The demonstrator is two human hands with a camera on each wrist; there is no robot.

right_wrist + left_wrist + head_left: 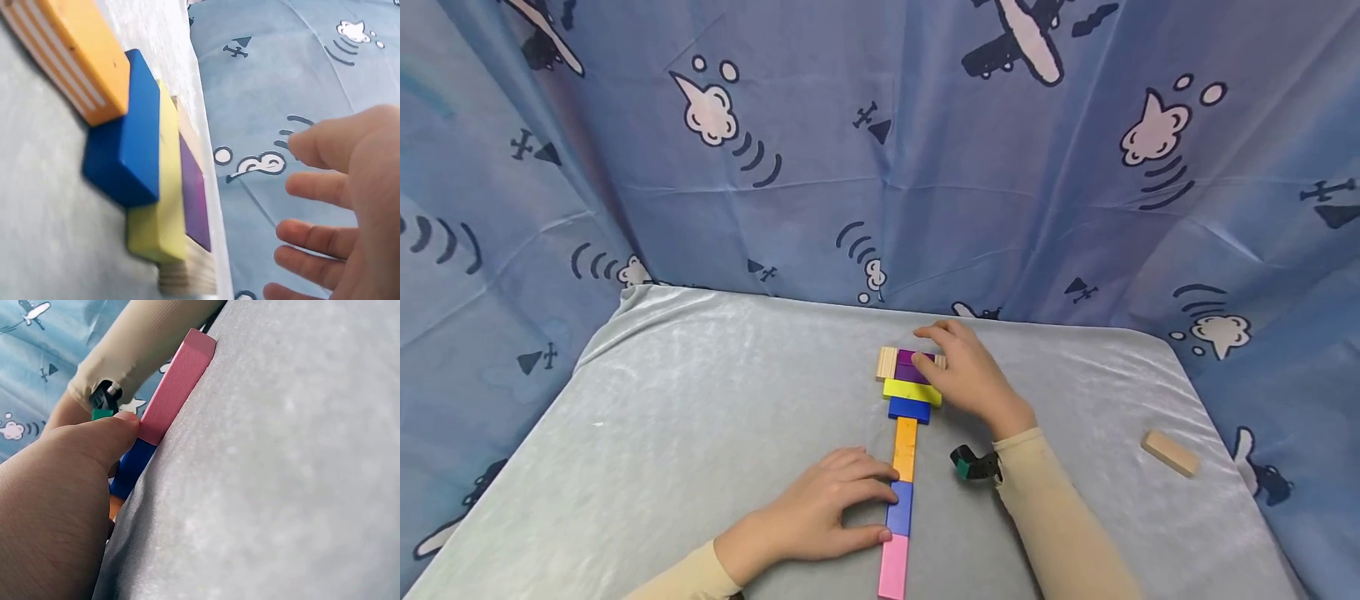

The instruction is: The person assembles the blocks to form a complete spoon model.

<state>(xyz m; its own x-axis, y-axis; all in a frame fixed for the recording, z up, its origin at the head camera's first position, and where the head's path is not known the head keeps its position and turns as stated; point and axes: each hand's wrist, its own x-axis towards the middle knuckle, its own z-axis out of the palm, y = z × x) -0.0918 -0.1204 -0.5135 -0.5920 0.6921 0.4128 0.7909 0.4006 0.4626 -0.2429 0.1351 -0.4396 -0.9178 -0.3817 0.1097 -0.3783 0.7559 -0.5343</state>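
Observation:
A line of wooden blocks lies on the cloth: a pink block [893,568] nearest, then a blue block [901,510] and an orange block [906,446]. Crosswise beyond them lie a darker blue block [909,410] and a yellow block [906,390]. At the far end, purple [912,373] sits between plain wood pieces [887,363]. My left hand [827,506] rests beside the line, its thumb touching near the pink-blue joint and its fingers at the blue and orange blocks. Just by the purple end hovers my right hand [350,212], fingers spread and holding nothing.
A loose plain wood block [1171,453] lies on the right side of the grey cloth [700,400]. Behind the table hangs a blue curtain [805,217] printed with planes and clouds. A black wrist device [973,463] sticks out from the right sleeve.

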